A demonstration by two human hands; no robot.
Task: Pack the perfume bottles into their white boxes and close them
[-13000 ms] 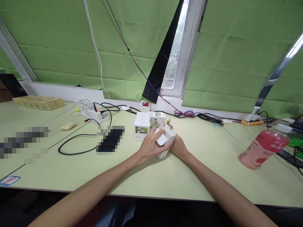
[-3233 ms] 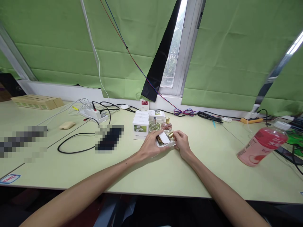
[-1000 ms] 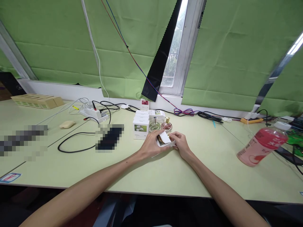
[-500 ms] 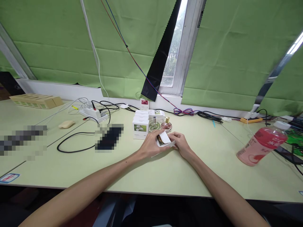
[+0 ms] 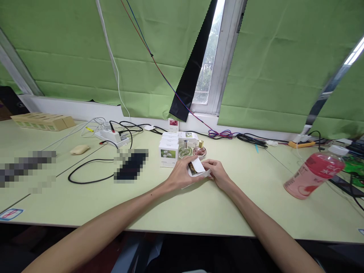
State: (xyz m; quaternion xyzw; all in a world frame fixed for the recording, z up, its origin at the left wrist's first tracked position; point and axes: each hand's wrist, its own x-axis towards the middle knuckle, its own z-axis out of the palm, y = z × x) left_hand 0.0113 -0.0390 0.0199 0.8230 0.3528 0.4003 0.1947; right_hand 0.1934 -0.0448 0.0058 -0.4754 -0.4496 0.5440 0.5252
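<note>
My left hand [image 5: 179, 175] and my right hand [image 5: 217, 173] meet over a small white carton [image 5: 198, 169] lying on the pale green table [image 5: 199, 208]. Both hands grip it. Its end flap stands open and something gold-brown shows inside. My right fingers pinch at the open end. Just behind stand two small perfume bottles, a clear one [image 5: 185, 151] and a pinkish one [image 5: 200, 150], beside a row of white boxes with flower pictures [image 5: 168, 152].
A pink drink bottle [image 5: 314, 172] stands at the right. A power strip [image 5: 109, 136] with tangled black cables sits at the back left, near a beige case [image 5: 77, 150] and tan boxes [image 5: 42, 121]. Cables run along the window sill under green blinds.
Earlier the carton was held upright with its flaps open; it lies lower on the table with the gold-capped thing pushed inside. In the last second the hands have barely moved.
</note>
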